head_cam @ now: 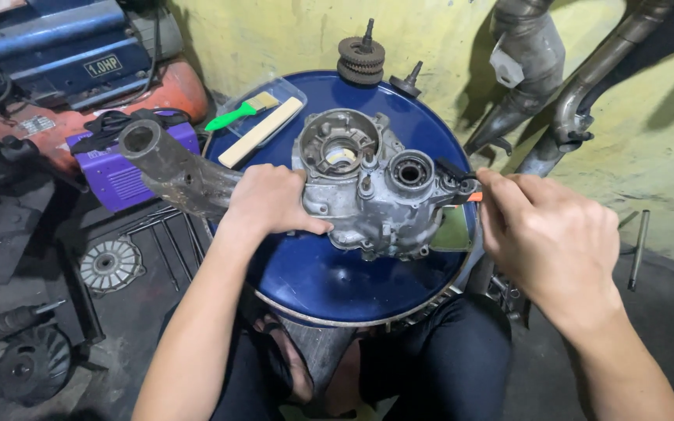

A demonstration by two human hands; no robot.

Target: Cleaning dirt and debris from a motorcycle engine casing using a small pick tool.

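Observation:
A grey metal engine crankcase [368, 183] lies on the round blue drum top [329, 281]. My left hand [271, 201] rests on the crankcase's left side, thumb along its lower edge. My right hand [551, 238] is closed on a small tool with an orange handle and dark tip [462, 187], which touches the crankcase's right edge. A grey metal pipe [169, 168] sticks out to the left behind my left hand.
A clear tray with a green-handled brush [242, 111] and a wooden stick sits at the drum's back left. A gear stack [361, 58] stands at the back. Exhaust pipes [555, 86] lean on the yellow wall. A purple box [115, 175] and round parts lie left.

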